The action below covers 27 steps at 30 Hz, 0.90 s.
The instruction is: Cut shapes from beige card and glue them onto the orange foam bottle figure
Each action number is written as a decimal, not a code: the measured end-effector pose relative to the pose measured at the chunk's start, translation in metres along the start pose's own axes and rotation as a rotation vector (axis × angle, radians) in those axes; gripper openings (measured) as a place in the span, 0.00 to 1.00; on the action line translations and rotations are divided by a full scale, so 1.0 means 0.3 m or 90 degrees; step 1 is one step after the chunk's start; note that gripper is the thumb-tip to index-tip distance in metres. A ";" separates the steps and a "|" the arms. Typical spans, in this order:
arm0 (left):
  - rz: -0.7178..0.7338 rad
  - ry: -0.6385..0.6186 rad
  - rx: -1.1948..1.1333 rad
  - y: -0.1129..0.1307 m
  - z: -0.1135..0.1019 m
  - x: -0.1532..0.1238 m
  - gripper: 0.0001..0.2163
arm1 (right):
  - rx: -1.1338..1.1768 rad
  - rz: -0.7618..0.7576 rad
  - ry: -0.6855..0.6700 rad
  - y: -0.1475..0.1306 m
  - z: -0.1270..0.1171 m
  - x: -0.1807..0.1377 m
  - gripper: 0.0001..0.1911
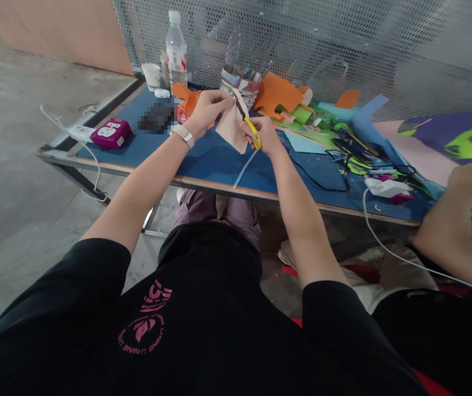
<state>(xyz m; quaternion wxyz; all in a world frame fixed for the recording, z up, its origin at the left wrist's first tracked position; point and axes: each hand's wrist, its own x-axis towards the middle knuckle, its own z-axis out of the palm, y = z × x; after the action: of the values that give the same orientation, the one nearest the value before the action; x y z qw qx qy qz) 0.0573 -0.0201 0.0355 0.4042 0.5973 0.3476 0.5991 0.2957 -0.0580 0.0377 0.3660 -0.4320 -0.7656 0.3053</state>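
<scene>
My left hand (209,110) pinches the top edge of a beige sheet of foam or paper (231,129) above the blue table (203,162). My right hand (265,133) grips yellow-handled scissors (249,124), whose dark blades point up and left into the sheet near my left fingers. A thin pale strip (245,169) hangs down from the sheet toward the table's front edge. A watch with a pale strap is on my left wrist.
A water bottle (176,52), a paper cup (152,76), a magenta box (111,133), orange, green and purple foam scraps (279,93), cables and a white charger (384,187) lie on the table. Another person's arm (454,220) rests at the right. Perforated metal mesh (302,38) backs the table.
</scene>
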 end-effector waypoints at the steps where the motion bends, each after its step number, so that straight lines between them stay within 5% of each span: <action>1: 0.006 -0.011 -0.010 -0.005 -0.001 0.005 0.23 | 0.010 0.003 0.001 -0.005 -0.004 -0.004 0.46; 8: -0.045 -0.033 -0.080 -0.040 0.004 0.040 0.19 | 0.077 0.043 -0.014 -0.062 -0.020 -0.032 0.41; 15: -0.051 -0.093 -0.144 0.011 -0.010 0.000 0.15 | 0.124 -0.007 -0.045 -0.017 -0.030 -0.017 0.43; 21: -0.164 -0.071 -0.099 0.040 -0.013 -0.003 0.23 | 0.106 0.034 -0.047 -0.021 -0.032 -0.023 0.41; 27: -0.158 -0.056 -0.044 0.040 -0.024 0.006 0.20 | 0.109 0.029 -0.051 -0.013 -0.036 -0.022 0.41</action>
<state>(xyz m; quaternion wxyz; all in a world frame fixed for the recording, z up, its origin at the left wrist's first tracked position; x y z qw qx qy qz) 0.0493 -0.0232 0.0469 0.5107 0.5609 0.3799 0.5294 0.3053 -0.0638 0.0447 0.3635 -0.4040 -0.7407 0.3949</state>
